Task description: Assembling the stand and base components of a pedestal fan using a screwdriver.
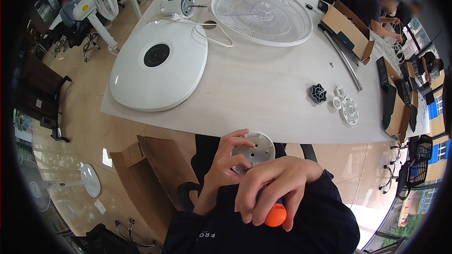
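Observation:
Just off the near table edge, my left hand (224, 159) grips a round, pale grey plastic part (254, 151) with holes in its face. My right hand (273, 187) is closed round what looks like a screwdriver, its rounded orange handle end (275, 216) pointing toward me. The rest of that tool is hidden under my fingers and wrist. On the table lie a white fan base (188, 61), a white fan motor (175, 7) with a cord, and a round fan grille (263, 35) with clear blades inside.
A black star-shaped knob (318, 93) and small white plastic parts (348, 108) lie at the right. Beyond them are a metal tube (346, 63) and a cardboard box (346, 28). An open carton (150, 178) stands on the floor at left. A co-worker (382, 11) handles cables at far right.

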